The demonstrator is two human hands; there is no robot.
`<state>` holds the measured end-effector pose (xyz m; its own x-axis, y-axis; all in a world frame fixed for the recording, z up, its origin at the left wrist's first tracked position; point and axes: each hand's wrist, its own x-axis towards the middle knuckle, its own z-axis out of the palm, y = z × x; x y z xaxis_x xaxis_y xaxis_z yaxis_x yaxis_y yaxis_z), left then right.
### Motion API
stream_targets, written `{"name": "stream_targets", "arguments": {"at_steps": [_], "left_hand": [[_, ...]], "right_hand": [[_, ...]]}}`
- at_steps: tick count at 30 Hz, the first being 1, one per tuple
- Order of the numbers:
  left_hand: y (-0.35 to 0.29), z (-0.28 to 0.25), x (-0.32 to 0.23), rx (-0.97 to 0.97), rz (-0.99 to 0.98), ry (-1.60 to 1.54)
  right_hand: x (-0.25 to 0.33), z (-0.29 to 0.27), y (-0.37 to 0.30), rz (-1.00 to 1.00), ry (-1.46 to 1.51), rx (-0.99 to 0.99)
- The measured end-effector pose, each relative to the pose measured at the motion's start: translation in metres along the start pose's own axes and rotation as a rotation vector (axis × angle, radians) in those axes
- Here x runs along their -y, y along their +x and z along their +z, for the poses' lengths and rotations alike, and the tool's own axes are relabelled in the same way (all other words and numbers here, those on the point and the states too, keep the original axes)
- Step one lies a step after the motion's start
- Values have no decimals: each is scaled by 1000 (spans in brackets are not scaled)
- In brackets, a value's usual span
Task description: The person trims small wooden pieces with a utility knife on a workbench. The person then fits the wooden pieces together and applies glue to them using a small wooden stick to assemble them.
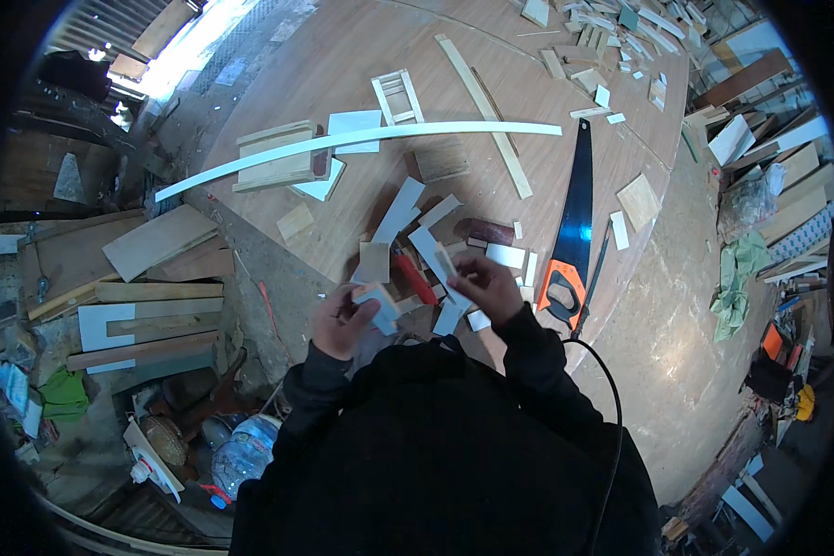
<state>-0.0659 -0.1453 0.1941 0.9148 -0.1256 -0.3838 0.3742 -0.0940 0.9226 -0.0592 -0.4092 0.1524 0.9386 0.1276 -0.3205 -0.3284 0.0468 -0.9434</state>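
My left hand (336,324) grips a small pale wooden block (380,308) near the table's close edge. To its right, my right hand (493,289) pinches a small thin wood strip (446,260) between thumb and fingers. The two pieces are apart. Between and beyond my hands lie white and pale board offcuts (400,208), a square wood piece (373,262) and a red-handled tool (415,280), whose working end I cannot make out. A dark brown rounded block (485,232) sits just past my right hand.
A handsaw (574,222) with an orange handle lies to the right, beside a thin dark rod (596,283). A long white strip (361,139) crosses the table over stacked boards (273,167). A small wooden frame (398,97) stands farther back. Scrap wood (602,46) covers the far right.
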Motion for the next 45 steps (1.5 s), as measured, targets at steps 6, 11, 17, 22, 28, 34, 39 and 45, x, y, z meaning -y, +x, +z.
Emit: {"name": "stream_targets", "arguments": {"at_steps": [6, 11, 17, 22, 28, 34, 39, 45], "left_hand": [[2, 29, -40, 242, 167, -42], [-2, 31, -53, 233, 98, -95], [-6, 26, -52, 202, -27, -115], [-10, 25, -52, 186, 176, -62], [-12, 18, -59, 213, 529, 240], [-19, 26, -58, 167, 446, 60], [-13, 25, -33, 163, 166, -191], [-8, -13, 5, 128, -19, 222]], "right_hand": [[45, 27, -33, -91, 20, 123], [54, 28, -39, -153, -48, 70], [69, 33, -43, -132, -83, 85], [77, 35, -48, -279, -197, 77], [87, 40, -52, -427, -253, 54], [84, 44, -54, -384, -252, 67], [50, 52, -49, -90, -111, 93], [-23, 49, -44, 24, -211, 51]]}}
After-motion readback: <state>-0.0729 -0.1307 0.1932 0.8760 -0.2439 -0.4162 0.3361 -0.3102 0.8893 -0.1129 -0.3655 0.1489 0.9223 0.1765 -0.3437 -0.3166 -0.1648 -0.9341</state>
